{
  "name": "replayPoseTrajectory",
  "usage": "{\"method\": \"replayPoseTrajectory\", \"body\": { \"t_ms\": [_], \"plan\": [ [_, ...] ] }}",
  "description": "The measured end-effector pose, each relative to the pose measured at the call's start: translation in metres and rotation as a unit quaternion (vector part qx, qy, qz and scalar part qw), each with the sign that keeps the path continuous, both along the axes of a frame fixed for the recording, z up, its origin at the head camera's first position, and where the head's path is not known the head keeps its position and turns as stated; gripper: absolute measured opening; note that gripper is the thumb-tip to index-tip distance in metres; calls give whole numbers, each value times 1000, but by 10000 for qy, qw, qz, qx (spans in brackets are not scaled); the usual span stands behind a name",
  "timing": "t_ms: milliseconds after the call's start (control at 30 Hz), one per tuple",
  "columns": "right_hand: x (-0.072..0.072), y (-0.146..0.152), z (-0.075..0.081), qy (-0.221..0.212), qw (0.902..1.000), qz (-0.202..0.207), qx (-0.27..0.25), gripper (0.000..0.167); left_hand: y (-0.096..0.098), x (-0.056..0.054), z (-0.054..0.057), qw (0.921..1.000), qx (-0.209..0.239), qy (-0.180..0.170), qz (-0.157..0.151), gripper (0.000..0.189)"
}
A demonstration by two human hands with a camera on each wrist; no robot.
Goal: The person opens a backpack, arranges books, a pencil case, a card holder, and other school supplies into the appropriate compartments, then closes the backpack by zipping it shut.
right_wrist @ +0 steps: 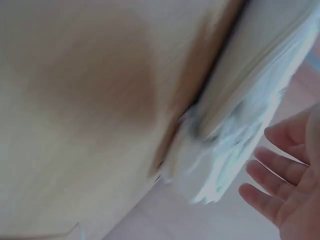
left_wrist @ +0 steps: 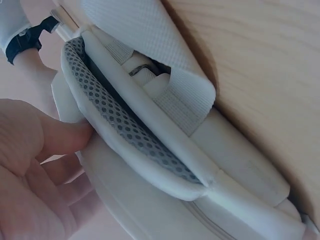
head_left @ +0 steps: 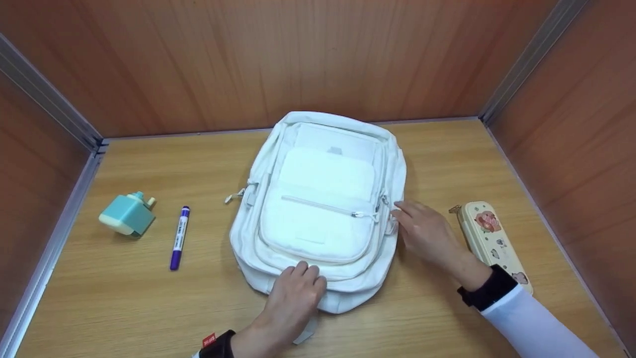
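Note:
A white backpack (head_left: 323,174) lies flat in the middle of the table, its front pocket facing up. My left hand (head_left: 295,298) grips the backpack's near edge, fingers over the top. In the left wrist view, the left thumb (left_wrist: 70,135) presses beside a padded, mesh-lined handle (left_wrist: 130,120). At the backpack's right side, by the zipper pulls, is my right hand (head_left: 430,231). The right wrist view shows the right hand's fingers (right_wrist: 272,177) spread and loosely bent next to the blurred bag, with nothing held.
Left of the backpack lie a purple-capped marker (head_left: 180,238) and a teal pencil sharpener (head_left: 129,215). A cream pencil case (head_left: 492,243) with printed pictures lies to the right, partly behind the right wrist. Wooden panels (head_left: 298,59) enclose the table at the back and sides.

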State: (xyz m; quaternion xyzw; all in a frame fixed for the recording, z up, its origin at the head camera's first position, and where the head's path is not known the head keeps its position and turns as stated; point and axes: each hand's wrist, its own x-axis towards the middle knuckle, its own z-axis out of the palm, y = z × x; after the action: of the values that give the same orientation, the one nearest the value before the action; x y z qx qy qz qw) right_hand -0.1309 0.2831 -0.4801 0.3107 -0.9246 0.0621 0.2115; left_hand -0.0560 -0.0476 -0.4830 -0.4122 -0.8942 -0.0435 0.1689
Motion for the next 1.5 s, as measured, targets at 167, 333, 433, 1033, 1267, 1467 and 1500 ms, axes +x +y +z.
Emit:
{"method": "replayPoseTrajectory", "body": {
  "t_ms": [167,333,433,1033,1267,1467,1500],
  "plan": [
    [-22,15,-4,-107,9973,-154,705,43,-11,-2,-1,9991,195,-335,195,20],
    [-41,20,-1,-128,9937,-265,1085,46,-19,-4,-4,9983,408,-382,180,25],
    [-52,21,2,-84,9913,-219,1295,41,-23,-6,-5,9978,545,-323,182,28],
    [-61,33,2,132,9919,357,1209,19,-40,-14,-4,9953,813,-448,262,33],
    [-53,31,1,190,9920,530,1127,15,-50,-20,-2,9945,846,-402,471,32],
    [-46,27,0,213,9907,656,1173,15,-60,-28,2,9933,869,-393,659,31],
    [-44,27,0,209,9905,683,1172,15,-62,-29,2,9929,883,-397,686,30]
  ]
}}
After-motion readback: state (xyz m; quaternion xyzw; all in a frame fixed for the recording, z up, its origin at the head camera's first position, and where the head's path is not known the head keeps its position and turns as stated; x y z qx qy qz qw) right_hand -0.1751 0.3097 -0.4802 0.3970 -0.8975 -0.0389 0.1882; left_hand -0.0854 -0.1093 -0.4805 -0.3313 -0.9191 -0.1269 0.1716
